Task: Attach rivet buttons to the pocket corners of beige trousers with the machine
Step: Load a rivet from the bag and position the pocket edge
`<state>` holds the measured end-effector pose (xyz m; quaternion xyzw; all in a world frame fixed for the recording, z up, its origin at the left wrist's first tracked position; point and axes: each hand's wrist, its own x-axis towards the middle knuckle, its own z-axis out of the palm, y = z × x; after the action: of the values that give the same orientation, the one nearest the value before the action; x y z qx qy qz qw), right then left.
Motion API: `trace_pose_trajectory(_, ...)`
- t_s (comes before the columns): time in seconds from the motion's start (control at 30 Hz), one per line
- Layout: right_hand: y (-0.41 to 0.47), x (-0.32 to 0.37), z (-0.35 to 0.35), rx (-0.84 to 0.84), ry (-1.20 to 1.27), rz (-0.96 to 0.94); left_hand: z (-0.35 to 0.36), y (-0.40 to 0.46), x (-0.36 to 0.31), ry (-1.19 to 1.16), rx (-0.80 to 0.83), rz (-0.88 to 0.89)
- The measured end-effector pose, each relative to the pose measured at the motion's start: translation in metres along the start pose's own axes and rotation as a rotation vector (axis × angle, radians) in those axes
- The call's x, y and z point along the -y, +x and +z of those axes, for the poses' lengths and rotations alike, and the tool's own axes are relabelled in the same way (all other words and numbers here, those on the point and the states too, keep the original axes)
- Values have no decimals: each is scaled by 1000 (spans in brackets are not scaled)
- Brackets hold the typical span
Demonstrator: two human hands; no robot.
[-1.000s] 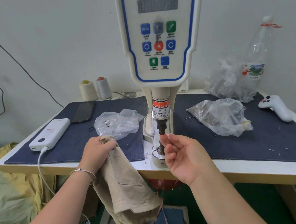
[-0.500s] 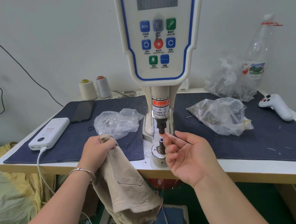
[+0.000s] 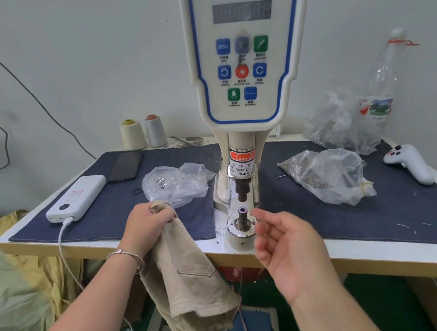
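Observation:
The white button machine (image 3: 246, 60) stands at the table's middle, its black punch (image 3: 243, 192) above a lower die post (image 3: 242, 215) with a purplish top. My left hand (image 3: 149, 225) grips a bunched part of the beige trousers (image 3: 191, 278), which hang down over the table's front edge, a pocket flap showing. My right hand (image 3: 288, 248) hovers just right of the die, blurred, fingers loosely spread and holding nothing that I can see.
A clear bag with small metal rivets (image 3: 173, 182) lies left of the machine, a fuller bag (image 3: 326, 176) to the right. A white power bank (image 3: 77, 197), phone (image 3: 125, 166), thread cones (image 3: 142, 133), bottle (image 3: 384, 81) and white controller (image 3: 411, 163) sit on the denim mat.
My right hand drew back down and to the right from the punch and die, its fingers opening. The left hand and trousers stayed put.

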<state>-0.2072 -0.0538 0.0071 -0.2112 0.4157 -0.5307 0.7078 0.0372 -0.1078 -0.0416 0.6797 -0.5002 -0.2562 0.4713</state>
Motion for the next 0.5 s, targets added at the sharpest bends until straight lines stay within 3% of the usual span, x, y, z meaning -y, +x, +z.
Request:
trace_pose_trajectory(0.1,-17,-24,14,38,-341,-339,0,2,1,-14,-4,7)
trace_pose_trajectory(0.27,-1,-45,58,59,-1069,-1071,-1,2,4,-23,23,36)
trace_pose_trajectory(0.43,62,-38,111,56,-1341,-1031,-1,5,11,-63,3,93)
trace_pose_trajectory(0.5,93,-39,132,44,-1594,-1001,-2,5,10,-85,15,107)
